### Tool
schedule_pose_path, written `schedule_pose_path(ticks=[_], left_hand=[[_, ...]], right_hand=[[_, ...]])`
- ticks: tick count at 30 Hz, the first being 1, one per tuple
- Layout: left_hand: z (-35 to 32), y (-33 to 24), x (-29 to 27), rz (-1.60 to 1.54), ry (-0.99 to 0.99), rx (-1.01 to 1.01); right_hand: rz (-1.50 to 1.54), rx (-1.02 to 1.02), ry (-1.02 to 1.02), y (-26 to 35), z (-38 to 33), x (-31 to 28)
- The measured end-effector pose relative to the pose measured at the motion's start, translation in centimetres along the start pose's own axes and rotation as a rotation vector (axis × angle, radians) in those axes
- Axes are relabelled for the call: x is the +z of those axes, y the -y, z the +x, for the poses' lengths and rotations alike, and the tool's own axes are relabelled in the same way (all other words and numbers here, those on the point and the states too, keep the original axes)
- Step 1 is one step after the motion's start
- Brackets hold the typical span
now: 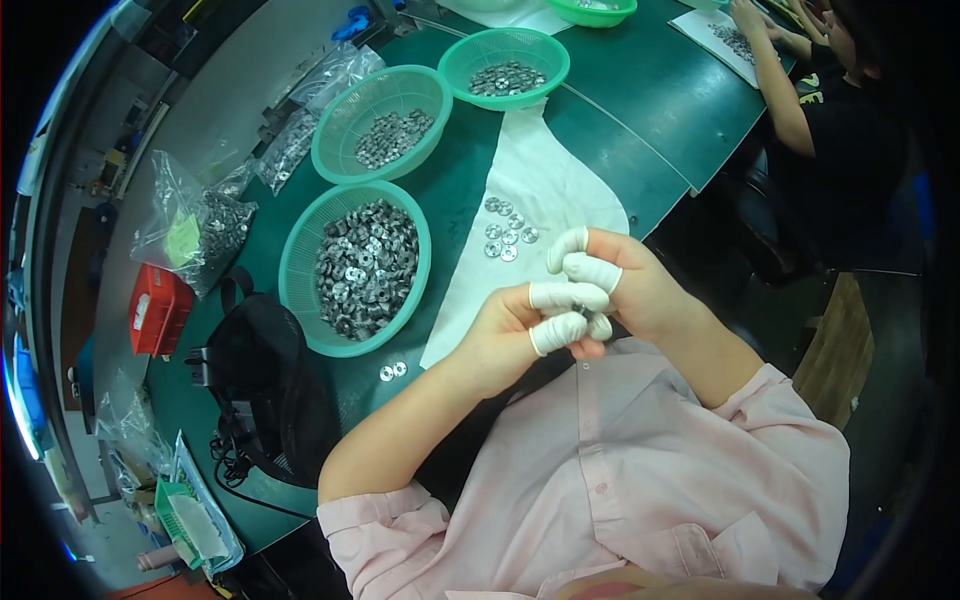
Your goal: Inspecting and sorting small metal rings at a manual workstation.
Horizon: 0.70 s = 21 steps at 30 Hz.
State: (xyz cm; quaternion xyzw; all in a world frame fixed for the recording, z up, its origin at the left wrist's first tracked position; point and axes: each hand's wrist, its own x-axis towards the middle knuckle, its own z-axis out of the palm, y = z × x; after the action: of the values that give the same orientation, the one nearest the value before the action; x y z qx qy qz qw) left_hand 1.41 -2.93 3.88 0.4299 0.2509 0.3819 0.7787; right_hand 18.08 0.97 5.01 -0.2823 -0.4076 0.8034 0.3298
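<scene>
My left hand (510, 325) and my right hand (635, 285) meet in front of my chest, with white finger cots on several fingertips. Between the left thumb and fingers a small grey metal part (584, 311) is pinched, mostly hidden. The right hand's fingers are curled closed beside it, some tucked under the left fingertips; what they grip is covered. Just beyond the hands, several round metal discs (509, 237) with centre holes lie on a white cloth (470, 300). Two more discs (393, 371) rest on the green table left of my left forearm.
Three green mesh baskets (425, 270) (448, 105) (565, 68) of metal parts line the green table (640, 115). To the left are a black mesh bag (265, 390), a red box (160, 312) and plastic bags of parts (215, 235). Another person (830, 110) works at the far right.
</scene>
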Motion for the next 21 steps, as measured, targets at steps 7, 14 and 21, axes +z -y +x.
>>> schedule_pose_path(ticks=[7, 14, 21], left_hand=[[-0.1, -1.6, 2.6, 0.152, -0.05, 0.094], [4.6, -5.1, 1.1, 0.5, -0.607, -0.092], [7.4, -10.1, 0.0, 0.763, -0.783, 0.052]], right_hand=[[-0.01, -0.351, -0.484, 3.1, -2.2, -9.8], [-0.149, -0.295, -0.465, 3.0, -3.6, -12.7], [-0.233, -0.341, -0.453, 3.0, -3.1, -11.8]])
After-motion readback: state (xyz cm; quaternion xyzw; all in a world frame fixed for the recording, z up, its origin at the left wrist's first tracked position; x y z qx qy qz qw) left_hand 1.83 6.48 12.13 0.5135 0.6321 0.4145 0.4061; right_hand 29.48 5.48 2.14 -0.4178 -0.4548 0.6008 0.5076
